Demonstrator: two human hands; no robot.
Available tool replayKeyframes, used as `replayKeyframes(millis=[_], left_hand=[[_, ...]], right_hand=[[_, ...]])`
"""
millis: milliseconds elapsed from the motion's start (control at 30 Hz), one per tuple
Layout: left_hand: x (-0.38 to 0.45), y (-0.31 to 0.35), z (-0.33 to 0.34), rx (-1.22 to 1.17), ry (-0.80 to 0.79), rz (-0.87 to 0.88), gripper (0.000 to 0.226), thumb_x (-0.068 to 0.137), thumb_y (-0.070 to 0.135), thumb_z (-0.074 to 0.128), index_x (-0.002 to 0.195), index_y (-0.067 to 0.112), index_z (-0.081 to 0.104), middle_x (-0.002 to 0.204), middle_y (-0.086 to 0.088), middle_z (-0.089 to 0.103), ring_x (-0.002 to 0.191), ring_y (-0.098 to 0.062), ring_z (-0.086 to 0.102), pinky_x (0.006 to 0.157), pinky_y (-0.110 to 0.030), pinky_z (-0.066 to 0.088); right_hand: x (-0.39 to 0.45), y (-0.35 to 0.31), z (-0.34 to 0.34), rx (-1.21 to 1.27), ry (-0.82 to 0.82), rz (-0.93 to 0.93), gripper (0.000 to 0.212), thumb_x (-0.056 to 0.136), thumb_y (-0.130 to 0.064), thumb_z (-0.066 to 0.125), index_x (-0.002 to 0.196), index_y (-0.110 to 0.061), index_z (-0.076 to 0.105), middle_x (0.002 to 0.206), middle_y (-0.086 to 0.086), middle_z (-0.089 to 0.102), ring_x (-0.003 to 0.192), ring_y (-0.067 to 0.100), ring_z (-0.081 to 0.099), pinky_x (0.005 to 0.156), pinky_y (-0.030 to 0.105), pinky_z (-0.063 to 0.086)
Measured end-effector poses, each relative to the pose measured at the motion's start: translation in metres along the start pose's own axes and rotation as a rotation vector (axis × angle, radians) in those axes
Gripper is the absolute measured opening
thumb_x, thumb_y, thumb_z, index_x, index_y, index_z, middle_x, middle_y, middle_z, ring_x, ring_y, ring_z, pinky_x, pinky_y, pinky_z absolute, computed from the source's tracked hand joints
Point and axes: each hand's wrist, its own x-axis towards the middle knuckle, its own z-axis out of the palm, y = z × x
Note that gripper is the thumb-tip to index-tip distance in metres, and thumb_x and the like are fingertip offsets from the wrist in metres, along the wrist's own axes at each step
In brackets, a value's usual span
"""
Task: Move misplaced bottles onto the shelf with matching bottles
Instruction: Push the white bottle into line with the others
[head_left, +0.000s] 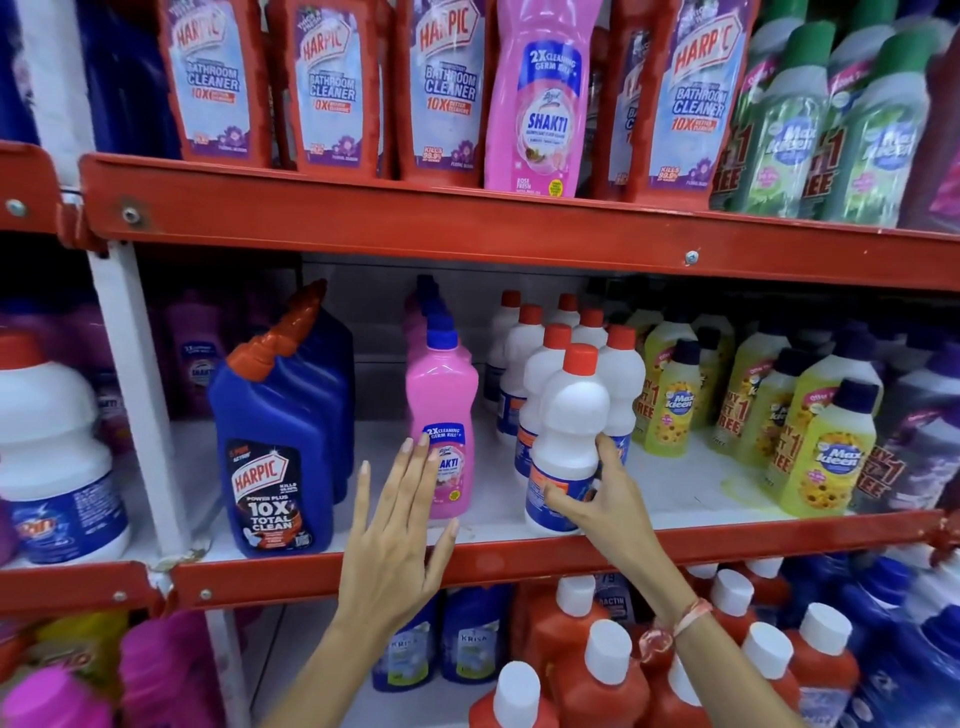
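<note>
Two bare hands reach in: left hand (400, 525) spread open, upright pink bottle (442, 431) touching at one o'clock; right hand (597, 499) gripping white bottle (563, 441).

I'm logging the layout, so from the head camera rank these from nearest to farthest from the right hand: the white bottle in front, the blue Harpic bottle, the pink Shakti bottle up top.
From the right hand:
1. White bottle, gripped.
2. Blue Harpic bottle, same shelf, left.
3. Pink Shakti bottle, upper shelf.
</note>
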Motion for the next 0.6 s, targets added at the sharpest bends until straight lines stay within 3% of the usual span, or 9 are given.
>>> replayKeyframes(millis=[100, 167, 267, 333, 400, 467, 600], left_hand=[[-0.005, -0.004, -0.008, -0.032, 0.024, 0.011, 0.066, 0.099, 0.048, 0.028, 0.152, 0.009, 0.022, 0.159, -0.009, 0.028, 0.149, -0.021, 0.023, 0.123, -0.049, 0.011], [-0.008, -0.01, -0.016, -0.055, 0.042, 0.013, 0.066, 0.099, 0.047, 0.03, 0.152, 0.009, 0.02, 0.16, -0.008, 0.026, 0.149, -0.021, 0.022, 0.122, -0.051, 0.013], [-0.013, -0.024, -0.032, -0.071, 0.072, 0.015, 0.065, 0.099, 0.046, 0.029, 0.151, 0.007, 0.025, 0.16, -0.009, 0.026, 0.15, -0.021, 0.021, 0.123, -0.049, 0.012], [-0.018, -0.035, -0.042, -0.081, 0.093, 0.013, 0.065, 0.099, 0.045, 0.031, 0.15, 0.006, 0.027, 0.16, -0.009, 0.028, 0.15, -0.022, 0.021, 0.124, -0.046, 0.009], [-0.026, -0.053, -0.051, -0.09, 0.113, 0.004, 0.064, 0.099, 0.045, 0.031, 0.149, 0.006, 0.029, 0.159, -0.011, 0.029, 0.15, -0.022, 0.02, 0.125, -0.044, 0.008], [-0.036, -0.074, -0.06, -0.088, 0.14, -0.017, 0.063, 0.098, 0.044, 0.032, 0.149, 0.006, 0.029, 0.158, -0.011, 0.03, 0.15, -0.021, 0.019, 0.125, -0.043, 0.008], [-0.059, -0.121, -0.078, -0.042, 0.178, -0.071, 0.063, 0.098, 0.043, 0.034, 0.148, 0.006, 0.03, 0.157, -0.013, 0.032, 0.149, -0.023, 0.021, 0.124, -0.048, 0.009]], right_hand=[[-0.014, -0.016, 0.012, 0.091, 0.239, -0.034, 0.081, 0.072, -0.008, 0.085, 0.134, -0.029, 0.038, 0.13, -0.004, 0.045, 0.118, 0.003, 0.053, 0.088, 0.011, 0.049], [-0.026, -0.028, 0.026, 0.095, 0.399, -0.086, 0.085, 0.069, -0.003, 0.086, 0.136, -0.021, 0.038, 0.13, -0.004, 0.037, 0.117, -0.006, 0.047, 0.089, 0.004, 0.044], [-0.038, -0.045, 0.053, 0.049, 0.497, -0.146, 0.078, 0.068, -0.01, 0.085, 0.132, -0.02, 0.042, 0.126, -0.003, 0.037, 0.118, 0.015, 0.045, 0.094, 0.013, 0.041], [-0.042, -0.058, 0.072, 0.06, 0.494, -0.184, 0.07, 0.068, -0.023, 0.08, 0.129, -0.02, 0.044, 0.126, -0.001, 0.041, 0.116, 0.02, 0.046, 0.096, 0.012, 0.039], [-0.044, -0.071, 0.096, 0.115, 0.448, -0.211, 0.067, 0.07, -0.02, 0.082, 0.128, -0.017, 0.048, 0.124, 0.0, 0.045, 0.113, 0.017, 0.05, 0.094, 0.007, 0.039], [-0.046, -0.085, 0.124, 0.176, 0.366, -0.237, 0.061, 0.073, -0.008, 0.081, 0.126, -0.02, 0.051, 0.121, -0.002, 0.05, 0.114, 0.014, 0.054, 0.096, 0.012, 0.041], [-0.053, -0.109, 0.182, 0.281, 0.214, -0.259, 0.044, 0.078, -0.01, 0.07, 0.117, -0.026, 0.057, 0.116, -0.007, 0.059, 0.111, 0.018, 0.061, 0.097, 0.023, 0.047]])
